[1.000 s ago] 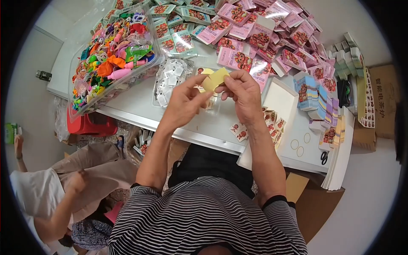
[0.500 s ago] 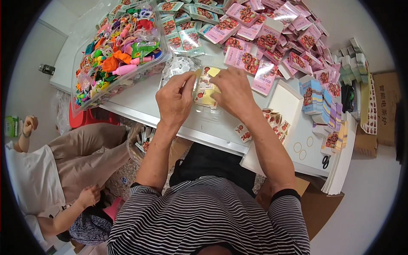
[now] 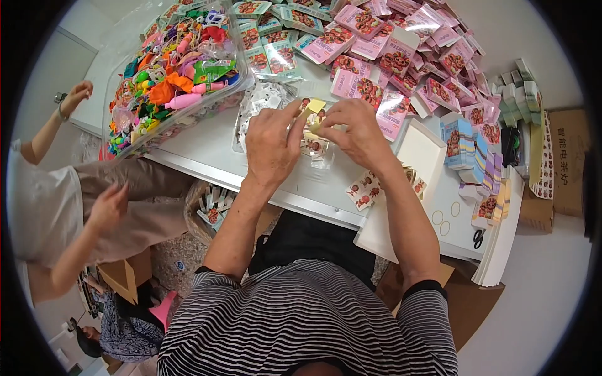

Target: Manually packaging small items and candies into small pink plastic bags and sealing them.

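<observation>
At the far left a co-worker's hand (image 3: 108, 207) hangs beside a lap, and a second one (image 3: 76, 95) is raised near the bench (image 3: 207, 150) edge; both stay clear of the work. Next comes the clear tub of coloured trinkets (image 3: 169, 69), now sitting closer to the view's upper left than a moment ago, since the head has tipped toward the bench.

The left hand (image 3: 271, 145) has come down from mid-air to rest over the white bench top, forearm rising from the lower edge, wrist straight, fingers curled. Its grip is narrow, thumb and forefinger pinched on the yellow card (image 3: 313, 108). A second ago that card was held up and open between the two hands; it now lies low, just above a small clear packet (image 3: 315, 147) of printed stickers on the bench, so the piece seems to be at the stage of being pressed or fitted against the packet.

The right hand (image 3: 359, 133) meets the left over the card, fingertips closed on its other edge, elbow bent outward. Further right lie pink packets (image 3: 382, 62), a white tray (image 3: 421, 153) and stacked blue boxes (image 3: 463, 139).
</observation>
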The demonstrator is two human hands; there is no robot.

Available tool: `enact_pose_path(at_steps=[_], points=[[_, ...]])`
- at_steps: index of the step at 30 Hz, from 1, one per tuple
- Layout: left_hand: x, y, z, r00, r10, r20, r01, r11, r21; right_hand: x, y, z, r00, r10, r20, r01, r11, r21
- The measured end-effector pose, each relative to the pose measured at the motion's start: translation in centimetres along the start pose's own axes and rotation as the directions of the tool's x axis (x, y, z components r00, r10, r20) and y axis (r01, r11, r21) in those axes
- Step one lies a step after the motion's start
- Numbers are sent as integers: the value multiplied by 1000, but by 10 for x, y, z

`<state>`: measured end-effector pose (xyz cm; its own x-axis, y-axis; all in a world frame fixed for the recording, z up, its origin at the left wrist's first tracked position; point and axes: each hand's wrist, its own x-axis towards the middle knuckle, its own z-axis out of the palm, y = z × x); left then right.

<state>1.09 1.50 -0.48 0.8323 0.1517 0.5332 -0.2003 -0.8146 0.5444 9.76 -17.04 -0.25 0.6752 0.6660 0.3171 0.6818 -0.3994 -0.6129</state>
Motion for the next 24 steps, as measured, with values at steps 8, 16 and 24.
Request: enact_pose_path(at_steps=[8,16,24], points=[[-4,9,6,893,-220,392,435,644,-630,-15,-2,-12,965,243,100,-257,797,546],[-13,-1,6,909,-367,198,417,787,-454,-10,3,-11,971,225,-77,-194,937,291],[-27,58,-4,984,-61,166,100,967,-234,-37,9,-66,995,89,-42,-86,994,66]])
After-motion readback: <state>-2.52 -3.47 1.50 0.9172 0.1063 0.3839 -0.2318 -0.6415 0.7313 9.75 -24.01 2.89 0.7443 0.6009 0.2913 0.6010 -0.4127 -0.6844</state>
